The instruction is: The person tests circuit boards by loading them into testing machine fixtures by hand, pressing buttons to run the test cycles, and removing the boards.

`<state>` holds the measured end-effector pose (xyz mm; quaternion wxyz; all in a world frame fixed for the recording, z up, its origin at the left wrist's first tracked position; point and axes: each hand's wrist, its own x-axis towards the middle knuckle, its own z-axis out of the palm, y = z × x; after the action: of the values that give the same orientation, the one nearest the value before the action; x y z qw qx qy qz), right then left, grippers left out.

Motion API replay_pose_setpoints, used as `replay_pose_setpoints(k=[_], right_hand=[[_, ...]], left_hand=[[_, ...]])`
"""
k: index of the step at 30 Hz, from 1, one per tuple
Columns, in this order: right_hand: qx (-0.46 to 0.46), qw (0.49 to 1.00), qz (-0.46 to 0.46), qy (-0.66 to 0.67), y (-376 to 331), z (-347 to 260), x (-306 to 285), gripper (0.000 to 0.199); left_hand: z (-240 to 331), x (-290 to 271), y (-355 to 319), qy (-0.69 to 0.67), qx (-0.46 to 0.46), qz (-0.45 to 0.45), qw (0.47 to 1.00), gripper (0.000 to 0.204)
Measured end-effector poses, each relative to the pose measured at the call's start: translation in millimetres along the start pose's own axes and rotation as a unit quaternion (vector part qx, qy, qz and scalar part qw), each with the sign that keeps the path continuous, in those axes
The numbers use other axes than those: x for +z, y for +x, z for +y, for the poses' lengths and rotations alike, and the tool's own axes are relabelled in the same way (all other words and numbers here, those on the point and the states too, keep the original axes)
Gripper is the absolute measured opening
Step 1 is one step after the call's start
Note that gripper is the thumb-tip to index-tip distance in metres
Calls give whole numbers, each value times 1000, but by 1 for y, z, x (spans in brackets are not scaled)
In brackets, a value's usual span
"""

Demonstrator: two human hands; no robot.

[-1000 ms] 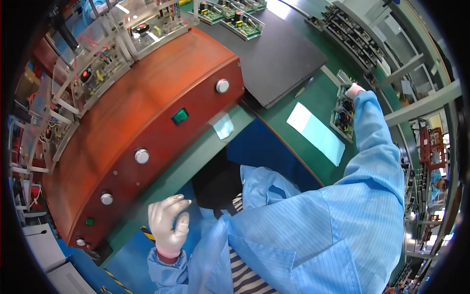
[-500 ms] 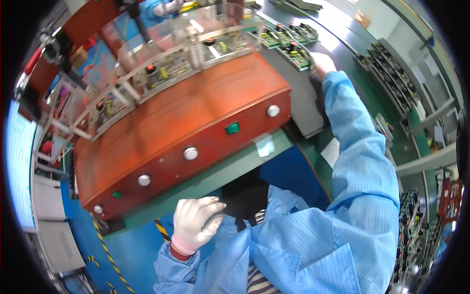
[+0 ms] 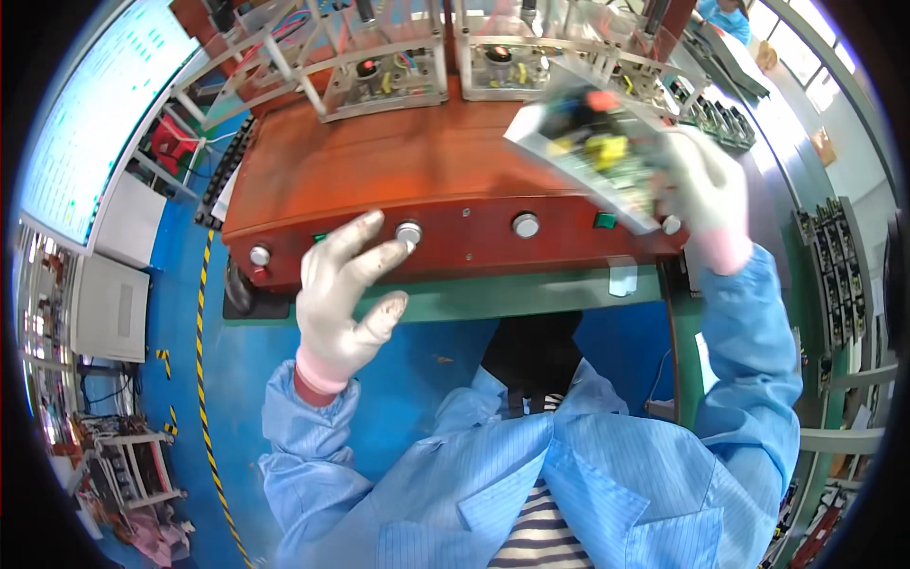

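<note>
My right hand (image 3: 706, 185), in a white glove with a pink cuff, grips the right end of a circuit board in a pale metal tray (image 3: 592, 147). The board is smeared by motion; black, red and yellow parts show on it. It hangs tilted above the right part of a red-brown machine box (image 3: 370, 161). My left hand (image 3: 346, 294), gloved too, is raised in front of the box's front panel, fingers apart and holding nothing. Its fingertips overlap a round silver button (image 3: 409, 233) in the picture; whether they touch it I cannot tell.
Clear-walled test fixtures (image 3: 384, 81) with boards inside stand along the back of the box. Several more boards (image 3: 720, 123) lie at the right, and a rack of boards (image 3: 834, 275) stands beyond. A bright screen (image 3: 104, 114) is at the left. Another person (image 3: 725, 17) is at the far right.
My right hand has come back from the boards at the right, bringing one over the machine box. My left hand has risen toward the front panel and spread its fingers. The view has turned left.
</note>
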<state>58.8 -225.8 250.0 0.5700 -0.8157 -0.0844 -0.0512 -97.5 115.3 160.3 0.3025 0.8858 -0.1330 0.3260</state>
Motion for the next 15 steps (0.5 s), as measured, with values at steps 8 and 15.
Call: replay_pose_setpoints(k=[8, 15], right_hand=[[-315, 893, -224, -231, 38, -18, 205, 27], [-389, 873, -254, -145, 42, -20, 289, 48]], left_hand=[[-56, -68, 16, 154, -80, -34, 984, 44], [-85, -82, 24, 239, -239, -46, 940, 50]])
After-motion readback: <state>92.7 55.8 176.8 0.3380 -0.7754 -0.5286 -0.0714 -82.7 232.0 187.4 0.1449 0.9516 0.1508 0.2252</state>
